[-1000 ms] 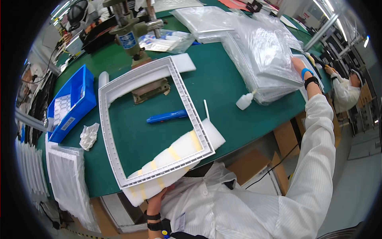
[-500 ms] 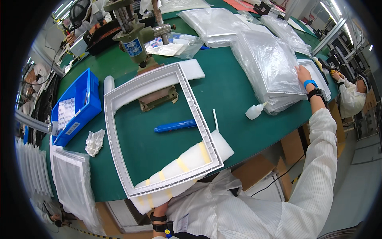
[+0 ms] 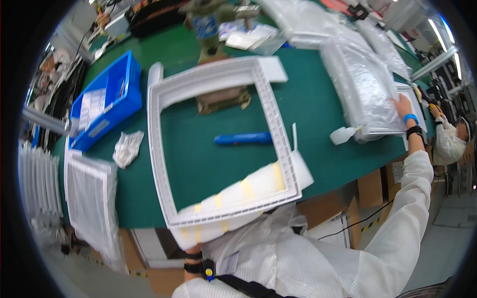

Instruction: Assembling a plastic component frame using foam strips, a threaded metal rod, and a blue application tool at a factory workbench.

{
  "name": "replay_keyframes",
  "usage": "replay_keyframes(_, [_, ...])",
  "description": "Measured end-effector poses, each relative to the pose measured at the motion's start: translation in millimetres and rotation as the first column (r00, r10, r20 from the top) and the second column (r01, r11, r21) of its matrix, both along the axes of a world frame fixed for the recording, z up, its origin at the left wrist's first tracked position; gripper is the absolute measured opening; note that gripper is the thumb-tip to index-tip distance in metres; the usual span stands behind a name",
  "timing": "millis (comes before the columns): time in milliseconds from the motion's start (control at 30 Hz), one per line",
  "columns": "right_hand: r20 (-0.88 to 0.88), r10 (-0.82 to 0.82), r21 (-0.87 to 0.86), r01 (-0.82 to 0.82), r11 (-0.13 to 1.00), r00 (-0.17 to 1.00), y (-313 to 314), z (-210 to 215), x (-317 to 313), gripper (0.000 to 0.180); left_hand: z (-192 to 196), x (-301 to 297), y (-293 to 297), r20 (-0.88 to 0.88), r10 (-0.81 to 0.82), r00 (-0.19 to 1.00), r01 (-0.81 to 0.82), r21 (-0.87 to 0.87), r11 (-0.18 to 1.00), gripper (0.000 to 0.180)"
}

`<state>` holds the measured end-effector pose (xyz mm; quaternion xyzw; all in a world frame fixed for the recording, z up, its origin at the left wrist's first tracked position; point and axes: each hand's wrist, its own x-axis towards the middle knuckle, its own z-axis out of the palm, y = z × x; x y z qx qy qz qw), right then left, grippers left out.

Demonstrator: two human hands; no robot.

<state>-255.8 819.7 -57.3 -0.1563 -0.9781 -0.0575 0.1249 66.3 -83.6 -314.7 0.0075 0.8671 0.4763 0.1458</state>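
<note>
A white rectangular plastic frame [image 3: 275, 104] lies tilted on the green table, resting on strips of white foam [image 3: 238, 191], the near one wrapped with yellow tape. My left hand [image 3: 195, 248] is at the near-left corner, under the foam's edge; its fingers are hidden. Stretched far to the right, my right hand [image 3: 404, 108] rests with fingers extended at the right edge of a stack of panels in clear plastic [image 3: 365, 84]. Beside that stack lies another white frame [image 3: 417, 107]. Inside the tilted frame's opening sits a blue pen-shaped tool [image 3: 242, 138].
A blue bin [image 3: 112, 116] with labels stands at left, near crumpled tissue [image 3: 127, 149] and bagged frames [image 3: 89, 191]. A small white dropper bottle [image 3: 343, 135] lies by the plastic stack. Behind the frame rises a green metal press [image 3: 207, 30]. A co-worker [image 3: 449, 136] is at far right.
The whole view has shifted, so the table's things appear farther right and higher, with some blur. Both hands keep their places by the foam and the plastic stack.
</note>
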Motion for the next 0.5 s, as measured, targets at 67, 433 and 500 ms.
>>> replay_keyframes(67, [0.041,-0.009,-0.04,0.011,0.999,0.999,-13,-13,-8,0.061,46,-2,-11,0.043,0.01,0.999,-0.013,0.077,0.997,0.039])
replay_keyframes(433, [-0.635,0.268,-0.228,-0.507,0.831,0.724,-240,82,83,0.03,292,-59,-44,0.065,-0.24,0.968,0.215,0.27,0.939,0.009])
replay_keyframes(500, [-0.516,0.41,-0.23,-0.583,0.779,0.752,-309,90,128,0.026,305,-62,-33,-0.309,-0.128,0.942,0.225,0.3,0.927,0.02])
